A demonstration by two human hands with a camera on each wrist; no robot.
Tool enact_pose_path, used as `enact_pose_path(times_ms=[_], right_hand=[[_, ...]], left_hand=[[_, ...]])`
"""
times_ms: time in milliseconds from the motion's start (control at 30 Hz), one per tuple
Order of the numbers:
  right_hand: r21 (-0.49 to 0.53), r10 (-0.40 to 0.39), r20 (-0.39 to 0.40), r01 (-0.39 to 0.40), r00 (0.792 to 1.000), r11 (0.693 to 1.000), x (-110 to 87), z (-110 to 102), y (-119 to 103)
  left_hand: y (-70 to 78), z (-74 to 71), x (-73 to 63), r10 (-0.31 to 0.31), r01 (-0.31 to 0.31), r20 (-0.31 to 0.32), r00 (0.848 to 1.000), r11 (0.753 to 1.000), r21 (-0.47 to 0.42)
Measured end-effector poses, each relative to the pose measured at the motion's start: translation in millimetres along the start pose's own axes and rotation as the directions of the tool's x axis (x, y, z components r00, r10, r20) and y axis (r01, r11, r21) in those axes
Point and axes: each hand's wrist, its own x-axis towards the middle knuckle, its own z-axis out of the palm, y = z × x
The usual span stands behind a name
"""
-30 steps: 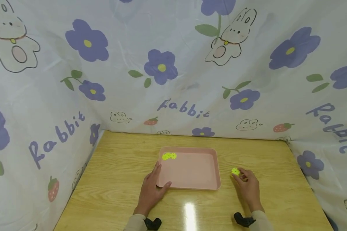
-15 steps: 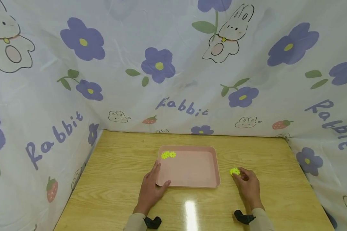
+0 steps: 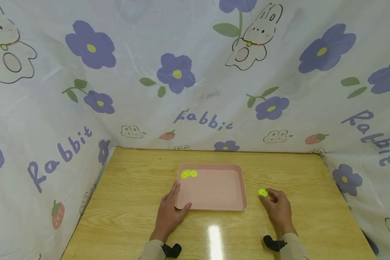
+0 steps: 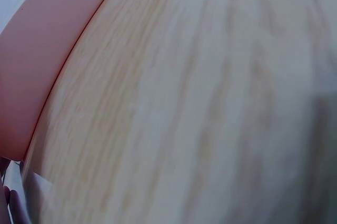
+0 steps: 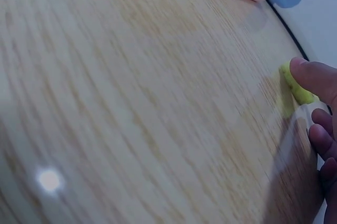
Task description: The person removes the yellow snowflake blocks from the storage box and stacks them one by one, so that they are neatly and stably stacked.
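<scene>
A shallow pink tray sits on the table, with several flat yellow flower-shaped pieces clustered in its back left corner. My left hand rests against the tray's left side with fairly straight fingers, its thumb at the front left corner. To the right of the tray, my right hand pinches another yellow flower-shaped piece between thumb and fingers, low over the tabletop. In the right wrist view this yellow piece shows tilted, partly hidden behind the thumb. The left wrist view catches mainly the tray's outer wall.
The wooden table is enclosed at the back and both sides by a white curtain printed with rabbits and purple flowers. A bright light reflection lies on the wood before the tray. Each wrist wears a black camera mount.
The piece in my right hand has tilted a little and shifted slightly left. My left hand and the tray keep their places, while the head view has moved slightly.
</scene>
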Motion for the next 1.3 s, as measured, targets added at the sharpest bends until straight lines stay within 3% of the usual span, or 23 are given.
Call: enact_pose_path(times_ms=[900,1300], right_hand=[[-0.078,-0.015,0.058,0.020,0.998,0.997,7.3,-3.4,-7.4],[-0.037,0.020,0.062,-0.018,0.998,0.999,3.5,-6.3,-4.9]], left_hand=[[-2.7,-0.9,1.6,0.020,-0.020,-0.020,1.000,0.999,0.031],[-2.0,-0.1,-1.0,0.007,-0.007,-0.004,1.000,1.000,0.014]])
